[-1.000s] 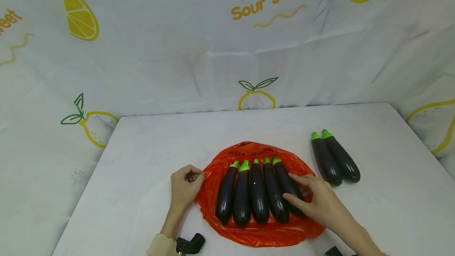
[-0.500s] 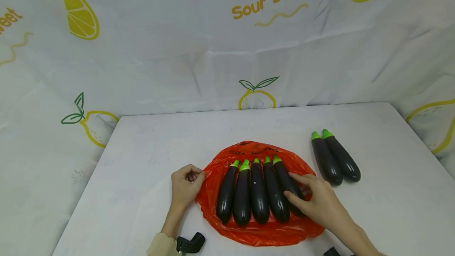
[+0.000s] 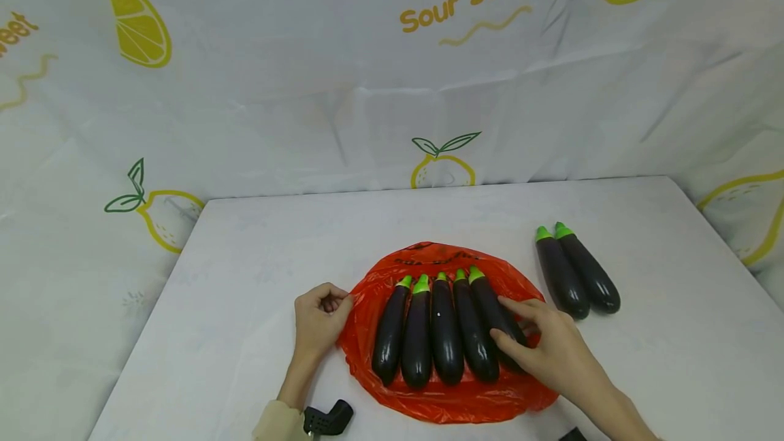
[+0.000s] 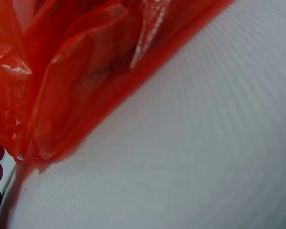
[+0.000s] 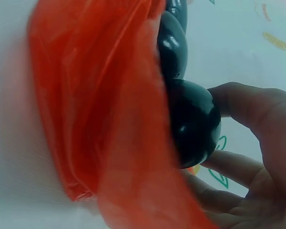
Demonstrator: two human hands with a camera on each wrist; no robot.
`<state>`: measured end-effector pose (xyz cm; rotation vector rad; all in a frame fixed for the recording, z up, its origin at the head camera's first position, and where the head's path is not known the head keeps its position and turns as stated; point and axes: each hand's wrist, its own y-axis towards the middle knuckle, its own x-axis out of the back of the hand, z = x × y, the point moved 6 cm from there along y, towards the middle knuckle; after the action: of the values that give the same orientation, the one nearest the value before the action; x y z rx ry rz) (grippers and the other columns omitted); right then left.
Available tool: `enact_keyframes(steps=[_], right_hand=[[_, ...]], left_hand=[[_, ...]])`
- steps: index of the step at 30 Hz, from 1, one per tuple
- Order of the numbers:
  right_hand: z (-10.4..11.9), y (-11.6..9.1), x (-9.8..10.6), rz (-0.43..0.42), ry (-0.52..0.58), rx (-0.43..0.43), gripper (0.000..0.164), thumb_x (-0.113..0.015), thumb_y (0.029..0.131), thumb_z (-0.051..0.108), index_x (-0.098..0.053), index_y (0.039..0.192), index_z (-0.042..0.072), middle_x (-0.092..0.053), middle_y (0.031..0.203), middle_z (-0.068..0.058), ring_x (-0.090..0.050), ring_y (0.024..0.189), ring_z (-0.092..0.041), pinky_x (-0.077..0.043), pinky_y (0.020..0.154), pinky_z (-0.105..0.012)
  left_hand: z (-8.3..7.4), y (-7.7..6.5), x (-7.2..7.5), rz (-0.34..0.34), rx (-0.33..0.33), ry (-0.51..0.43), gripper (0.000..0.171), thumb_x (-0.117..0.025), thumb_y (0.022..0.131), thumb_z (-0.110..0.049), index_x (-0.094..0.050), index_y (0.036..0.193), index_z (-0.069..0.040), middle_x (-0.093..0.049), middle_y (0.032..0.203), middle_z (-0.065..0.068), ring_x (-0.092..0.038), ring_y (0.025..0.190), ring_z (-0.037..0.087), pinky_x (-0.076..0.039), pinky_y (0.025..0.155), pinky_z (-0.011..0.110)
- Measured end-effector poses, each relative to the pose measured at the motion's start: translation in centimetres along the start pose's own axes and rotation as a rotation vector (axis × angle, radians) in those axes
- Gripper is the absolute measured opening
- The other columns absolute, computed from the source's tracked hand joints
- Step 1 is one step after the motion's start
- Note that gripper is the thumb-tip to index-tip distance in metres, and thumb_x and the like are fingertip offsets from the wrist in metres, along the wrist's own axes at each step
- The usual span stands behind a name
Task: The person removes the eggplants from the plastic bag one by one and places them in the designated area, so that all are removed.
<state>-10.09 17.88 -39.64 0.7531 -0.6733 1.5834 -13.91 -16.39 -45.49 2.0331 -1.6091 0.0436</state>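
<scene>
Several dark eggplants [image 3: 446,332] with green stems lie side by side on a red plastic bag [image 3: 447,414], stems pointing away from me. At the right end of this row, my right hand [image 3: 548,342] grips the outermost eggplant [image 3: 493,308], thumb on the near side and fingers across it. The right wrist view shows the rounded end of that eggplant [image 5: 194,124] between thumb and fingers, partly behind a raised fold of the bag [image 5: 109,95]. My left hand [image 3: 321,318] pinches the bag's left edge; in the left wrist view only its fingertips show, beside the crumpled bag [image 4: 86,71].
Two more eggplants [image 3: 576,274] lie together on the white table [image 3: 275,243], right of the bag and farther back. A black device [image 3: 329,419] is by my left wrist. Behind the table hangs a white lemon-print cloth [image 3: 294,87].
</scene>
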Motion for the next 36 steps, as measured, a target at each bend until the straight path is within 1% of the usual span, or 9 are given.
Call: enact_keyframes(steps=[4,12,20,25,30,36], right_hand=[[0.2,-0.2,0.2,0.003,0.002,-0.004,0.054,-0.087,0.079,0.025,-0.071,0.125,0.002,-0.074,0.116,-0.018,-0.067,0.077,-0.012,-0.06,0.064,-0.027],[0.5,-0.6,0.3,0.022,0.019,-0.021,0.056,-0.087,0.079,0.027,-0.071,0.127,0.004,-0.073,0.117,-0.016,-0.068,0.078,-0.012,-0.061,0.066,-0.029],[0.9,-0.9,0.4,0.026,0.028,0.0,0.056,-0.087,0.078,0.027,-0.071,0.127,0.006,-0.074,0.114,-0.013,-0.067,0.079,-0.01,-0.061,0.066,-0.029],[1.2,-1.1,0.6,0.016,0.034,0.008,0.056,-0.088,0.078,0.027,-0.071,0.127,0.007,-0.074,0.115,-0.012,-0.068,0.08,-0.01,-0.062,0.066,-0.031],[1.4,-1.3,1.0,0.003,0.038,0.021,0.056,-0.088,0.078,0.027,-0.071,0.128,0.008,-0.073,0.117,-0.012,-0.069,0.084,-0.012,-0.063,0.067,-0.033],[1.6,-1.5,1.4,-0.024,0.047,0.044,0.054,-0.088,0.079,0.024,-0.071,0.127,0.008,-0.074,0.112,-0.009,-0.069,0.085,-0.013,-0.063,0.067,-0.032]], left_hand=[[0.0,0.0,0.0,-0.001,0.002,0.002,0.018,-0.074,0.08,0.002,-0.073,0.071,-0.014,-0.06,0.059,-0.001,-0.046,0.056,0.004,-0.04,0.051,0.019],[0.0,-0.1,0.1,0.002,0.003,0.006,0.017,-0.073,0.08,0.001,-0.074,0.072,-0.013,-0.06,0.059,-0.001,-0.046,0.057,0.004,-0.04,0.052,0.019],[0.1,-0.2,0.2,0.001,0.012,0.012,0.016,-0.075,0.08,0.0,-0.074,0.073,-0.013,-0.061,0.06,-0.002,-0.047,0.057,0.004,-0.042,0.052,0.019],[0.1,-0.2,0.2,0.0,0.015,0.013,0.015,-0.075,0.08,0.0,-0.074,0.073,-0.013,-0.06,0.06,-0.002,-0.046,0.058,0.003,-0.041,0.053,0.019],[0.1,-0.2,0.2,0.001,0.025,0.024,0.015,-0.075,0.08,0.0,-0.074,0.073,-0.013,-0.06,0.061,-0.002,-0.047,0.058,0.003,-0.042,0.053,0.02],[-0.1,-0.1,0.1,0.007,0.031,0.026,0.013,-0.075,0.08,-0.001,-0.074,0.073,-0.012,-0.06,0.061,-0.001,-0.047,0.058,0.004,-0.042,0.053,0.02]])
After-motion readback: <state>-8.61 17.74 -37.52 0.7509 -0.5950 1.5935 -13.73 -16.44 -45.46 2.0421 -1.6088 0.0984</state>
